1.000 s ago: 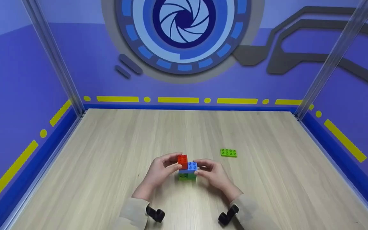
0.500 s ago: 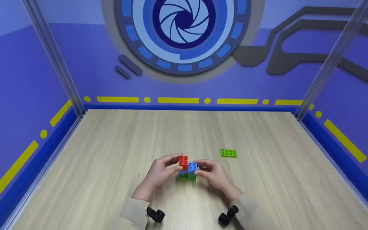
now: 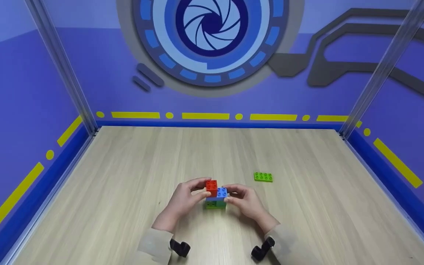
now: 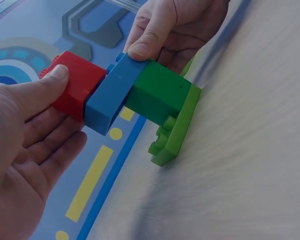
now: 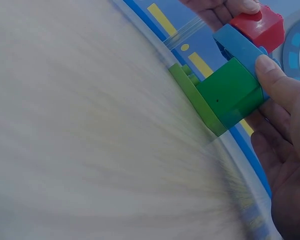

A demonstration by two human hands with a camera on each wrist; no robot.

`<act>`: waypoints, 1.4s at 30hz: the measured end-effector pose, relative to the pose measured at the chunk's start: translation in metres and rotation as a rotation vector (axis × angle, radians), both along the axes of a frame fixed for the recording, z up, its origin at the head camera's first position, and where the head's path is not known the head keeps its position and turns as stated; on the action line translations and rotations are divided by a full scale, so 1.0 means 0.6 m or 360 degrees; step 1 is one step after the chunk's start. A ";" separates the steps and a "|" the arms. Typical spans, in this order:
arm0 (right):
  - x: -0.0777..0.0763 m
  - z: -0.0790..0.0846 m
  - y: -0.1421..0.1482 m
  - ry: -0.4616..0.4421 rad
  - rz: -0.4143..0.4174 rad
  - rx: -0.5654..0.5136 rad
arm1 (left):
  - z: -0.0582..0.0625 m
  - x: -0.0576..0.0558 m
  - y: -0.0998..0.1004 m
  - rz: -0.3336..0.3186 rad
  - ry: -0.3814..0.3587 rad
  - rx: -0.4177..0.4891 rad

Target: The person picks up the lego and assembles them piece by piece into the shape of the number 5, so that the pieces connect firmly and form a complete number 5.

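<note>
My left hand [image 3: 184,197] pinches a red brick [image 3: 211,188] between thumb and fingers. That brick stands over the left end of a longer blue brick [image 4: 115,92]; whether its studs are fully seated I cannot tell. My right hand [image 3: 247,201] holds the blue brick's right end, thumb in front and fingers behind. Under the blue brick is a dark green brick [image 5: 231,94], attached to the right half of a thin light green plate [image 4: 177,132]. Bare studs show on the plate's left half. In both wrist views the plate rests on the table.
A loose lime green brick [image 3: 263,177] with two rows of studs lies on the wooden table [image 3: 142,154], beyond the right hand. Blue printed walls [image 3: 212,103] enclose the table at the back and both sides.
The red brick has shifted slightly right and toward me, together with the left fingertips. The right hand and the stack beneath have stayed in place.
</note>
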State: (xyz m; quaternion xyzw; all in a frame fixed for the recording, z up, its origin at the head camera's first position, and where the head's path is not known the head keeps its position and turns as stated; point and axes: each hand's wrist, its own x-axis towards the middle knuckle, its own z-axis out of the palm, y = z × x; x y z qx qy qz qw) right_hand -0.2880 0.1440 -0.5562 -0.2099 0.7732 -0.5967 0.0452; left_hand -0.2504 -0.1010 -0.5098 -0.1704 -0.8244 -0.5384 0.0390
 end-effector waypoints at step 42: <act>0.001 -0.003 0.000 0.0024 0.0018 -0.0028 | -0.013 0.000 0.000 0.0020 -0.0006 -0.0003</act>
